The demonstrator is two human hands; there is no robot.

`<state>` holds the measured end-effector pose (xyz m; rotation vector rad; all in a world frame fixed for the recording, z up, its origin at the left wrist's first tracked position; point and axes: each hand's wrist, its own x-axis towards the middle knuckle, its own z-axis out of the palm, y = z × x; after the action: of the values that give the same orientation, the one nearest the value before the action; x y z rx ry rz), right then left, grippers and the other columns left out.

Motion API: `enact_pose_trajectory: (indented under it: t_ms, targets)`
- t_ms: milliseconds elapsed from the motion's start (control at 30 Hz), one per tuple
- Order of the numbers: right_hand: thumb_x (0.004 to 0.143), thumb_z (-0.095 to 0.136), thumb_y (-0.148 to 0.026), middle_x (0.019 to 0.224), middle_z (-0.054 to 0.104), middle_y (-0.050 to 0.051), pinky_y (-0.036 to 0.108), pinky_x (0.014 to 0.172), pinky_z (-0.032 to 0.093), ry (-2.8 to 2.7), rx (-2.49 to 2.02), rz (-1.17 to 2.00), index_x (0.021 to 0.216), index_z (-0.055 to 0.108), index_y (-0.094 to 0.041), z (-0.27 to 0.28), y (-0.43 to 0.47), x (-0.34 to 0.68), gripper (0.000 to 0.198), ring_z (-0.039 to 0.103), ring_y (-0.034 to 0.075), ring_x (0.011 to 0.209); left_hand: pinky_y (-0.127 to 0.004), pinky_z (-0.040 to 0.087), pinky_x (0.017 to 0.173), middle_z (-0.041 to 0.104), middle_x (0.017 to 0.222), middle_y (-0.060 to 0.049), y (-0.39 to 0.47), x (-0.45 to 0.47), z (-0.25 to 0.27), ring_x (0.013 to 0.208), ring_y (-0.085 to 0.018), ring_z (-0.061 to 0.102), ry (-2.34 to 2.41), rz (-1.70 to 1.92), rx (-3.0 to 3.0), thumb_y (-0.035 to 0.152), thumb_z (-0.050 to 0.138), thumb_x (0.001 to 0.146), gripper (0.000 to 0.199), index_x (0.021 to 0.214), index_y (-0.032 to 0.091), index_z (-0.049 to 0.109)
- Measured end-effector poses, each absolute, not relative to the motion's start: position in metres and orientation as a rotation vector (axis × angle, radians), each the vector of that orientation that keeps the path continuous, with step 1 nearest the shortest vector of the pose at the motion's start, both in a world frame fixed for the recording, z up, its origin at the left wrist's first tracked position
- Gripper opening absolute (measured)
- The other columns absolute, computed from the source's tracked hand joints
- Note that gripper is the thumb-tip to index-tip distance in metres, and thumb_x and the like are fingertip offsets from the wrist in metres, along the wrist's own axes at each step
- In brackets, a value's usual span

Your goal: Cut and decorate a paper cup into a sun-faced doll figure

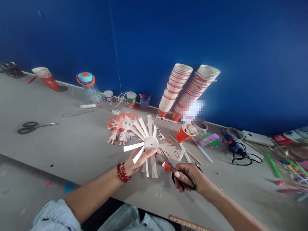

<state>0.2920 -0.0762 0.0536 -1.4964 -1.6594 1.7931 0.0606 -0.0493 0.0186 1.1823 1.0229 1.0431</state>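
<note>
In my left hand (141,159) is a paper cup (151,143) cut into strips that fan out around its round white base. The thumb presses on the base's lower edge, and the other fingers are mostly hidden behind it. My right hand (186,179) grips black-handled scissors (170,163), with the blades pointing up and left towards the cup's right side. I cannot tell whether the blades touch the cup. Behind the blades lies a paper piece with red outlines (172,152). Paper doll cut-outs (124,128) with orange-red fringes lie left of the cup.
Two tall stacks of paper cups (174,86) lean near the blue wall. An orange cup of scraps (185,132) stands right of centre. Other scissors (36,125) lie on the left, near a water bottle (90,88). A blue glue gun (232,141) and cable lie on the right.
</note>
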Motion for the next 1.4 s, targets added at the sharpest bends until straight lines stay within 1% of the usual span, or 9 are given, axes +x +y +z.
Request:
enact_pose_trajectory:
  t_ms: [200, 333, 567, 667, 733, 867, 967, 1200, 1400]
  targets:
    - [0.069, 0.071, -0.064, 0.052, 0.06, 0.0, 0.021, 0.044, 0.03, -1.544, -1.559, 1.84, 0.061, 0.049, -0.017, 0.062, -0.077, 0.29, 0.052, 0.051, 0.009, 0.044, -0.034, 0.05, 0.08, 0.068, 0.084, -0.005, -0.048, 0.061, 0.012, 0.081, -0.021, 0.064, 0.997, 1.057, 1.188, 0.043, 0.061, 0.087, 0.026, 0.086, 0.018, 0.066]
    - [0.067, 0.074, -0.057, 0.049, 0.059, -0.002, 0.021, 0.045, 0.034, -1.521, -1.625, 1.778, 0.058, 0.044, -0.019, 0.06, -0.078, 0.287, 0.05, 0.051, 0.009, 0.043, -0.033, 0.049, 0.081, 0.068, 0.082, -0.005, -0.048, 0.06, 0.011, 0.082, -0.021, 0.064, 0.998, 1.079, 1.22, 0.043, 0.06, 0.088, 0.027, 0.083, 0.017, 0.066]
    - [0.07, 0.076, -0.047, 0.049, 0.058, -0.002, 0.02, 0.042, 0.036, -1.649, -1.621, 1.627, 0.059, 0.039, -0.021, 0.034, -0.076, 0.298, 0.046, 0.051, 0.009, 0.041, -0.032, 0.049, 0.079, 0.067, 0.08, -0.004, -0.049, 0.06, 0.017, 0.08, -0.021, 0.064, 1.03, 1.052, 1.162, 0.041, 0.063, 0.086, 0.024, 0.079, 0.018, 0.066]
    - [0.065, 0.079, -0.05, 0.047, 0.055, -0.003, 0.021, 0.04, 0.035, -1.667, -1.627, 1.573, 0.057, 0.038, -0.021, 0.03, -0.076, 0.3, 0.051, 0.049, 0.01, 0.039, -0.033, 0.05, 0.078, 0.067, 0.078, -0.004, -0.05, 0.06, 0.022, 0.077, -0.021, 0.064, 1.019, 1.037, 1.158, 0.041, 0.061, 0.087, 0.025, 0.079, 0.018, 0.065]
    - [0.063, 0.079, -0.056, 0.046, 0.054, -0.003, 0.021, 0.04, 0.034, -1.681, -1.607, 1.55, 0.056, 0.038, -0.022, 0.031, -0.076, 0.298, 0.054, 0.048, 0.01, 0.039, -0.033, 0.05, 0.076, 0.067, 0.077, -0.004, -0.05, 0.059, 0.027, 0.075, -0.02, 0.064, 1.01, 1.029, 1.165, 0.04, 0.06, 0.087, 0.024, 0.078, 0.018, 0.065]
    - [0.063, 0.07, -0.072, 0.045, 0.054, -0.001, 0.022, 0.04, 0.032, -1.722, -1.521, 1.573, 0.057, 0.039, -0.022, 0.035, -0.075, 0.295, 0.059, 0.048, 0.011, 0.037, -0.033, 0.05, 0.077, 0.067, 0.078, -0.004, -0.048, 0.059, 0.034, 0.077, -0.021, 0.064, 1.004, 1.037, 1.195, 0.038, 0.061, 0.085, 0.023, 0.073, 0.018, 0.064]
    - [0.062, 0.066, -0.078, 0.045, 0.054, -0.001, 0.023, 0.04, 0.033, -1.722, -1.491, 1.6, 0.057, 0.04, -0.022, 0.036, -0.075, 0.296, 0.061, 0.048, 0.011, 0.037, -0.032, 0.05, 0.076, 0.067, 0.078, -0.004, -0.048, 0.059, 0.034, 0.075, -0.02, 0.063, 0.988, 1.035, 1.193, 0.039, 0.061, 0.085, 0.022, 0.075, 0.019, 0.064]
    - [0.06, 0.06, -0.084, 0.046, 0.052, 0.0, 0.023, 0.04, 0.033, -1.798, -1.521, 1.568, 0.056, 0.04, -0.022, 0.03, -0.071, 0.302, 0.066, 0.047, 0.011, 0.038, -0.032, 0.049, 0.08, 0.067, 0.077, -0.004, -0.047, 0.057, 0.03, 0.078, -0.021, 0.063, 0.961, 1.021, 1.261, 0.037, 0.06, 0.086, 0.02, 0.079, 0.019, 0.065]
    - [0.063, 0.067, -0.076, 0.047, 0.051, -0.001, 0.024, 0.04, 0.036, -1.865, -1.532, 1.49, 0.059, 0.044, -0.021, 0.02, -0.07, 0.314, 0.06, 0.05, 0.013, 0.04, -0.034, 0.048, 0.08, 0.066, 0.079, -0.004, -0.047, 0.057, 0.025, 0.08, -0.023, 0.062, 0.973, 0.991, 1.259, 0.037, 0.058, 0.086, 0.019, 0.082, 0.02, 0.065]
